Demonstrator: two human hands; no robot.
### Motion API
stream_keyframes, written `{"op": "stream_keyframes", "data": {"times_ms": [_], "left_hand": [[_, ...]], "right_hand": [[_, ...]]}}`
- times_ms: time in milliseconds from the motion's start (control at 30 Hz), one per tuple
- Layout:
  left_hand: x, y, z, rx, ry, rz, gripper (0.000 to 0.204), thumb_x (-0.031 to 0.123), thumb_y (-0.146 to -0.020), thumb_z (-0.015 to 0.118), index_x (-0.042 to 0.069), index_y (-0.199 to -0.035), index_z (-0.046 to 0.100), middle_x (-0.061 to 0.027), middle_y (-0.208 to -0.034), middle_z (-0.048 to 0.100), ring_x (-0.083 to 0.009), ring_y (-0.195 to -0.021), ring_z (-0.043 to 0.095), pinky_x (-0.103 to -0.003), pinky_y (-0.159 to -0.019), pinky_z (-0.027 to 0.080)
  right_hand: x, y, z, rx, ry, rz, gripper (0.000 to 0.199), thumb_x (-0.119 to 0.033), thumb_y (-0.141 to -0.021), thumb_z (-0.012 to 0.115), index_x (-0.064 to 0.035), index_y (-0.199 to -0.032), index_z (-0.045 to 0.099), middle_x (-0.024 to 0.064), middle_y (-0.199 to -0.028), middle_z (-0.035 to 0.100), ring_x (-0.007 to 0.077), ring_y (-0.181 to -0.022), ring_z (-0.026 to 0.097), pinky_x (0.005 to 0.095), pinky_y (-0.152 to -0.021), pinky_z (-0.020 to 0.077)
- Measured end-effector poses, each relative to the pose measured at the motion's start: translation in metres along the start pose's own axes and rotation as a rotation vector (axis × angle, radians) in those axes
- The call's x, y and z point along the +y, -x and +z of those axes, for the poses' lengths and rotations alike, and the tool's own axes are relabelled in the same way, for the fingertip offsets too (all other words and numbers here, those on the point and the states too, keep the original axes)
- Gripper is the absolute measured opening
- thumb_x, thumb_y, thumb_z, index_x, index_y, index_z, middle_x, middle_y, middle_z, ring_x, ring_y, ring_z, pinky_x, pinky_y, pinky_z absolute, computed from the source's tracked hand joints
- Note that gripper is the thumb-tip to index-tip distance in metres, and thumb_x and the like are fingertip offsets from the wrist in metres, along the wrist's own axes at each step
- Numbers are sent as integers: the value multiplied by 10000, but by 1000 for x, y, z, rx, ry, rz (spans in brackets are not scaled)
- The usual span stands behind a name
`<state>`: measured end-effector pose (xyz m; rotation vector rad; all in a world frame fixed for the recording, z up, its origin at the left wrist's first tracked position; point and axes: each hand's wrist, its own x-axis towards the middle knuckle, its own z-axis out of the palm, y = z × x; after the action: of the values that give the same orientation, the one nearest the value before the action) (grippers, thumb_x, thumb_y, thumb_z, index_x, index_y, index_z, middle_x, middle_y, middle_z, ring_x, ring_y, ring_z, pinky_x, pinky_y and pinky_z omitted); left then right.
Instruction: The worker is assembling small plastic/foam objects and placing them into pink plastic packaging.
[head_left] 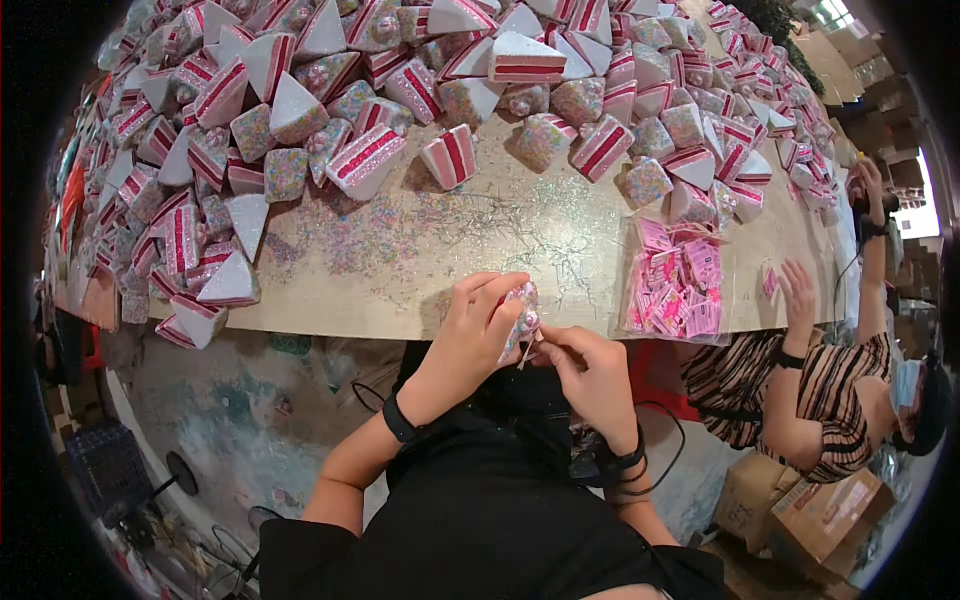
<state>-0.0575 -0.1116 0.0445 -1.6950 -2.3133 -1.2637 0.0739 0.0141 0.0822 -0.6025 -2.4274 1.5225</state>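
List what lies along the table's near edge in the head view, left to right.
Red-and-white striped wedge-shaped cake slice ornament → left hand → small sprinkle-covered ornament held in it → right hand → clear bag of pink tags → co-worker's hand.

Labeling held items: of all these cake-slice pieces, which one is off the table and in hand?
The sprinkle-covered slice gripped by the left hand, right hand touching its lower edge. It sits just past the table edge; every other slice lies on the tabletop.
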Motion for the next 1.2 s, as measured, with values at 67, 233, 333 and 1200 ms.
{"op": "stream_keyframes", "data": {"times_ms": [67, 233, 333, 1200], "left_hand": [[1, -1, -2, 0, 17, -2, 585, 56, -611, 771, 49, -1104, 456, -120, -1326, 462, -368, -1172, 433, -439, -960, 429], [-3, 0, 1, 15, 5, 17, 562, 62, -629, 769, 63, -1099, 462, -105, -1324, 469, -357, -1168, 436, -433, -957, 432], [-2, -2, -3, 22, 67, -22, 556, 64, -635, 769, 65, -1098, 462, -105, -1321, 471, -347, -1162, 440, -429, -951, 431], [-10, -1, 2, -23, 23, 5, 677, 49, -597, 818, 85, -1131, 402, -124, -1357, 452, -380, -1182, 421, -436, -882, 485]], "right_hand": [[4, -2, -4, -59, -294, 217, 174, 16, -900, 615, 97, -1048, 655, 133, -891, 715, 149, -798, 701, 260, -721, 560], [11, -6, -8, -117, -433, 297, 189, 9, -912, 608, 108, -1067, 647, 139, -899, 707, 175, -794, 699, 260, -712, 563], [18, -8, -6, -105, -544, 316, 195, -1, -915, 611, 115, -1068, 643, 154, -889, 704, 188, -778, 700, 260, -709, 563], [13, -4, 17, 84, -548, 292, 153, -16, -944, 579, 118, -1005, 625, 156, -870, 695, 194, -787, 703, 284, -717, 583]]}}
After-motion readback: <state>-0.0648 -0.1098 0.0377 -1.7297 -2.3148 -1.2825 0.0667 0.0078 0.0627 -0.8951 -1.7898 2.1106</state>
